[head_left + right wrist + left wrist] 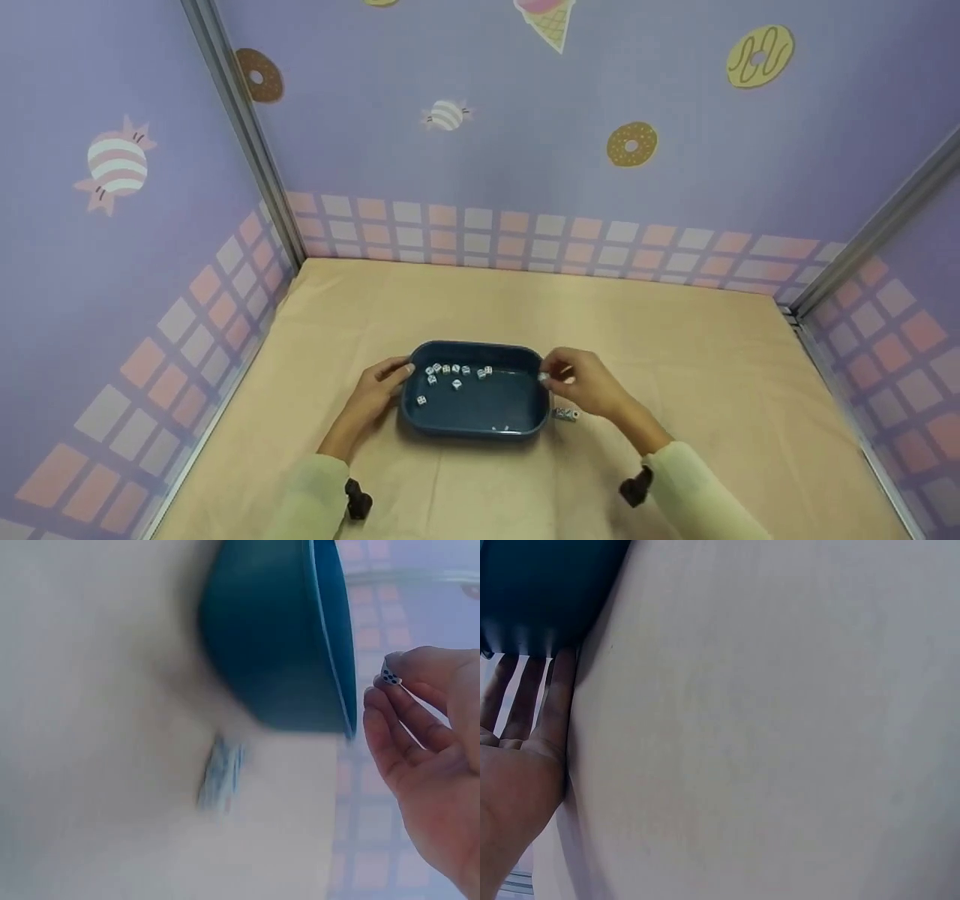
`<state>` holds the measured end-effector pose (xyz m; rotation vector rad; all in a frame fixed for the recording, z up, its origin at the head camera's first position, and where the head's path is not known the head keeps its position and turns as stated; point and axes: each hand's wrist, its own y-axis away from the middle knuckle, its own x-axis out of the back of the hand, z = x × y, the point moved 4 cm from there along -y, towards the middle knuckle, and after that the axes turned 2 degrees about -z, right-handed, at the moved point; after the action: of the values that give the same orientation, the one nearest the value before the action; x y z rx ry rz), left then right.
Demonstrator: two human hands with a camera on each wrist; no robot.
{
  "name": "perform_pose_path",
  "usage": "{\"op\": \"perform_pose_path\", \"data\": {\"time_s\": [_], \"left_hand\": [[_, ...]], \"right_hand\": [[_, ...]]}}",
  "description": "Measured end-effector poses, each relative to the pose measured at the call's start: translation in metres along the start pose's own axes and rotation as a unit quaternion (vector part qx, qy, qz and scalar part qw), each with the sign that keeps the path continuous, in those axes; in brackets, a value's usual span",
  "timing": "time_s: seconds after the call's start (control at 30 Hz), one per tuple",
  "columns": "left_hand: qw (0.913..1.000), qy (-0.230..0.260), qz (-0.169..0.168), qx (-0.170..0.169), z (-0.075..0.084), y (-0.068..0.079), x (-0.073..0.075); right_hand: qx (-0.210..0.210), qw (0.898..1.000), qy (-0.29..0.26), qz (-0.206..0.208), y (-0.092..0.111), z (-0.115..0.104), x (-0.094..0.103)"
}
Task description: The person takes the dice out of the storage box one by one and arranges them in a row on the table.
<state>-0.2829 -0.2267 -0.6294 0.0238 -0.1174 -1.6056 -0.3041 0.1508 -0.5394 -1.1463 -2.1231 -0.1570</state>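
Note:
A dark blue rectangular tray (480, 431) sits on the cloth-covered table, with several white dice (456, 369) inside, mostly along its far left part. My left hand (373, 394) holds the tray's left end, thumb at the rim; in the left wrist view its fingers (555, 705) reach the outer wall. Above the right rim, my right hand (589, 382) pinches one white die (390, 675) with dark pips between thumb and fingertips. A short row of dice (566, 414) lies on the table just right of the tray, below that hand; it is blurred in the right wrist view.
Beige cloth (637, 315) covers the table around the tray. Purple panels with printed sweets and a pink-and-white grid, such as the back wall (525, 150), enclose it at the back, left and right, with metal posts (251, 142) at the corners.

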Motion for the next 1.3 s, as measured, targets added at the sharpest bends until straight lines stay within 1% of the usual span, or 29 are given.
{"op": "perform_pose_path", "data": {"time_s": [0.1,0.2,0.3,0.43,0.6,0.7,0.8,0.97,1.23,1.3], "left_hand": [[1.0,0.001,0.004,-0.002,0.001,0.0,0.0],[1.0,0.009,-0.001,-0.002,0.0,0.0,0.0],[0.9997,0.023,-0.006,0.0,0.0,0.0,-0.001],[0.9997,0.023,-0.003,-0.003,-0.001,0.002,0.0],[0.9999,0.007,0.001,-0.01,0.0,0.001,0.0],[1.0,0.003,0.003,-0.007,0.0,0.0,0.0],[1.0,0.001,0.007,-0.005,0.001,0.0,0.0],[1.0,0.007,0.003,-0.001,0.001,-0.001,-0.001],[0.9988,0.045,-0.016,0.009,-0.001,0.0,-0.002],[0.9991,0.038,-0.014,0.01,-0.002,0.001,0.0]], "right_hand": [[-0.014,1.0,0.01,0.01,0.021,0.016,0.012],[-0.032,0.999,0.026,0.023,0.043,0.033,0.017],[-0.046,0.998,0.036,0.033,0.06,0.047,0.015],[-0.067,0.996,0.045,0.029,0.072,0.059,0.007],[-0.097,0.994,0.053,0.025,0.077,0.068,-0.001],[-0.102,0.993,0.053,0.024,0.079,0.071,-0.003],[-0.097,0.994,0.051,0.022,0.078,0.071,-0.004],[-0.088,0.994,0.053,0.025,0.079,0.071,-0.005],[-0.099,0.993,0.055,0.02,0.08,0.072,-0.009],[-0.101,0.993,0.052,0.021,0.08,0.073,-0.011]]}}
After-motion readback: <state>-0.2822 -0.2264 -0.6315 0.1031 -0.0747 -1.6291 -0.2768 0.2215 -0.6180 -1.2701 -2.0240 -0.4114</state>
